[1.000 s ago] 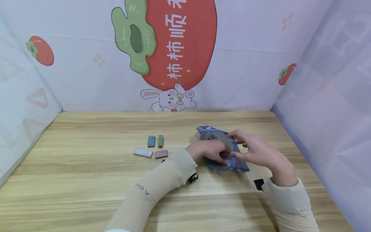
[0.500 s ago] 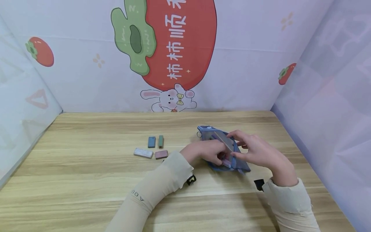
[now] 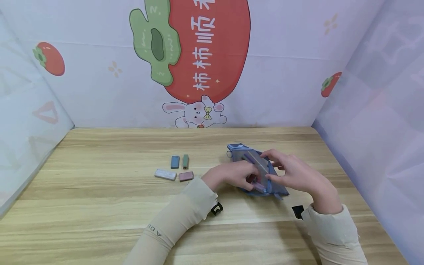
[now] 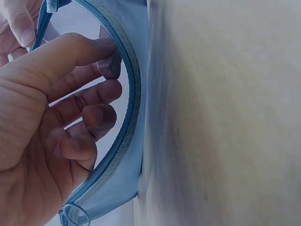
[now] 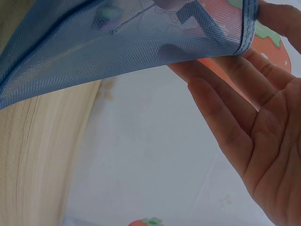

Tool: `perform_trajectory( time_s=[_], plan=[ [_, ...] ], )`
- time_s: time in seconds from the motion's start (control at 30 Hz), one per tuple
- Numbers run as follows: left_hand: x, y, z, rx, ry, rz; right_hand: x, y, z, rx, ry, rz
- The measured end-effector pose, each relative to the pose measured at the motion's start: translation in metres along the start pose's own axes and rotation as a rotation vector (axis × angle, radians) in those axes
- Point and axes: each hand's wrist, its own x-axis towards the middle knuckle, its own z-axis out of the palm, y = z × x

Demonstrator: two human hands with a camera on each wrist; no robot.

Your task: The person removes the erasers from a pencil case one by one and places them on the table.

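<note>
Both hands work a blue pouch (image 3: pixel 256 169) right of the table's (image 3: pixel 99 206) middle: left hand (image 3: pixel 232 175) curls fingers into its zippered mouth, right hand (image 3: pixel 294 173) pinches the edge.

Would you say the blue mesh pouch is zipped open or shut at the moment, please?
Open: the blue mesh pouch gapes along its zipper, and the left hand has fingers in the opening.
</note>
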Motion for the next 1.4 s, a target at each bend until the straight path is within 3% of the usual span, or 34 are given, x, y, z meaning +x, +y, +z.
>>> perform_trajectory(
  time_s=[0.5, 0.97, 1.4],
  plan=[
    [-0.016, -0.002, -0.001, 0.055, 0.063, 0.007, -0.001, 0.0, 0.001, -0.01, -0.013, 0.018],
    [-0.024, -0.005, -0.006, -0.013, 0.092, -0.043, 0.0, -0.002, -0.001, -0.015, -0.014, 0.02],
    [-0.03, -0.002, -0.01, 0.02, 0.113, -0.046, 0.001, -0.001, 0.0, -0.023, -0.016, 0.019]
  ],
)
